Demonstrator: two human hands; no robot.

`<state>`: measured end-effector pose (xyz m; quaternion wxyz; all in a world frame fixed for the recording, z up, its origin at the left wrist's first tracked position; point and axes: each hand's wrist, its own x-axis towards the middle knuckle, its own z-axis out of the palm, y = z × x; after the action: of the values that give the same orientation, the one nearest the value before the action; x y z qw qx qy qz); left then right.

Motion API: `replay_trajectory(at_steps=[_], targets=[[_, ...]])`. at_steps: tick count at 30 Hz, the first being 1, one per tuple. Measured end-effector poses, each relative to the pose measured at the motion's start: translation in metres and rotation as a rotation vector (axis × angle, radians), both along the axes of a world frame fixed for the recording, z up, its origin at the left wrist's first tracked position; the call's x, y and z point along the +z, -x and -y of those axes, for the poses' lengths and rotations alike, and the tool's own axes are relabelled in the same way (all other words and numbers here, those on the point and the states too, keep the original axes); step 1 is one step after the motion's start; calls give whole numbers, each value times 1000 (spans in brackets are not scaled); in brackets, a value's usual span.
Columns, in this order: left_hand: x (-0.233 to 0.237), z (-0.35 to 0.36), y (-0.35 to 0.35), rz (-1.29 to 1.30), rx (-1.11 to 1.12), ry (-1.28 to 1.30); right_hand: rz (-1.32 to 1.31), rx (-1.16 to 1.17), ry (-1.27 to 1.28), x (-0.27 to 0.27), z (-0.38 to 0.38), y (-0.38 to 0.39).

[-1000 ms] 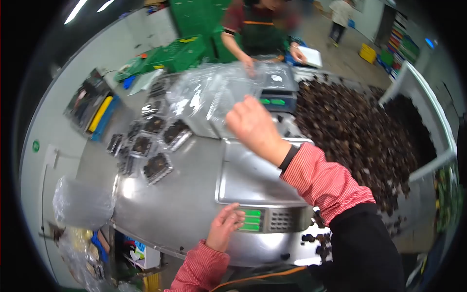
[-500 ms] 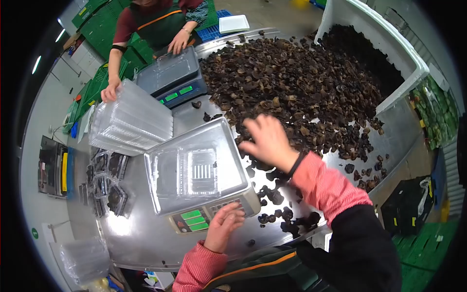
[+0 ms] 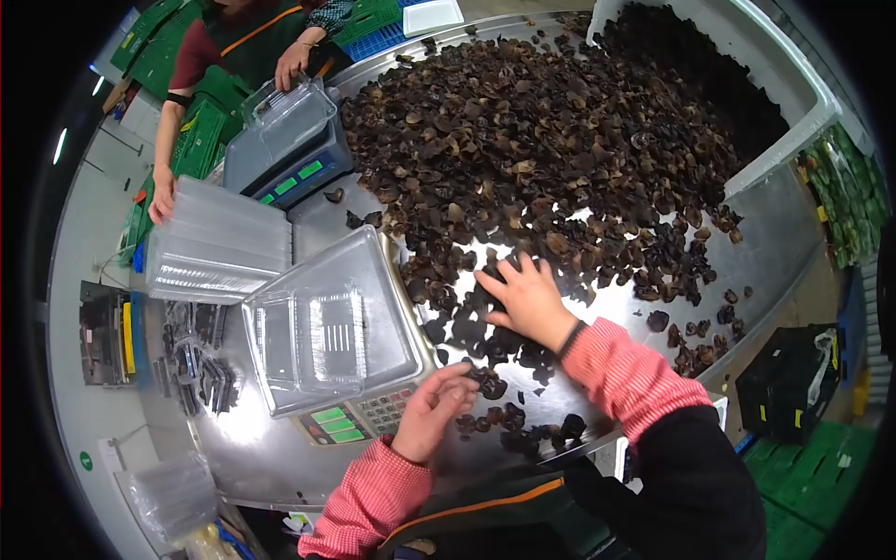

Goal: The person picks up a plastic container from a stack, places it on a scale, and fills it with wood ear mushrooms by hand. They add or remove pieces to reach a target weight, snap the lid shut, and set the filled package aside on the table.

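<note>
My right hand (image 3: 532, 303) has its fingers spread over dark, curled wood ear mushrooms (image 3: 481, 331) at the near edge of the big heap. Its fingertips reach among the pieces, and no piece shows gripped in it. My left hand (image 3: 437, 411), fingers loosely bent and apart from the thumb, hovers by the scale's keypad, close to a small clump of mushrooms (image 3: 487, 381). On the steel pan of the scale (image 3: 387, 322) lies an open clear plastic box (image 3: 334, 341) with no mushrooms in it. Green displays (image 3: 336, 425) glow on the scale's front.
A mushroom heap (image 3: 523, 140) spreads from a white foam box (image 3: 821, 121). Stacked clear boxes (image 3: 219, 243) stand left of my scale, with filled boxes (image 3: 201, 364) below. Across the table, a co-worker's hand (image 3: 294, 65) touches a clear box on a second scale (image 3: 299, 182).
My right hand has moved down onto the loose mushrooms. My left hand has shifted slightly right toward a clump. A clear box now lies on the co-worker's scale. The view has shifted.
</note>
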<state>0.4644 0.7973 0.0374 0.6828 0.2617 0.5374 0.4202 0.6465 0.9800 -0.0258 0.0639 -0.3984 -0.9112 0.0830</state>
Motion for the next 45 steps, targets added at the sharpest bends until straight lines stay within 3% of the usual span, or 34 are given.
replay_trajectory(at_steps=[4, 8, 13, 16, 22, 25, 28, 30, 38, 39, 42, 43, 45], targets=[[-7, -27, -3, -109, -33, -83, -101, -42, -45, 27, 31, -45], [-30, -55, -5, -340, -7, -234, -232, -251, 113, 55, 21, -88], [-39, -89, -23, -1125, -331, -492, 137, -400, 258, 39, 3, -128], [-54, -119, -39, -1254, -404, -383, 109, -361, 347, 17, 8, -108], [-89, -154, -56, -1132, -489, -316, -320, -343, 429, -29, 4, -54], [-107, -135, -60, -941, -269, -469, -587, -228, 347, -50, 3, -56], [-95, -120, -62, -796, -189, -451, -820, -459, 1071, -10, 11, -54], [-82, -114, -55, -676, -142, -432, -852, -430, 1071, 15, 15, -45], [28, -72, 51, -766, 98, -644, -906, -32, 1006, 108, 24, 63], [35, -62, 70, -692, 97, -539, -893, 49, 932, 100, 23, 85], [35, -35, 124, -722, 193, -539, -774, 174, 862, 113, 31, 143], [36, -27, 137, -792, 197, -484, -746, 316, 555, 102, 31, 162], [37, -12, 155, -926, 204, -367, -625, 326, 550, 97, 37, 186]])
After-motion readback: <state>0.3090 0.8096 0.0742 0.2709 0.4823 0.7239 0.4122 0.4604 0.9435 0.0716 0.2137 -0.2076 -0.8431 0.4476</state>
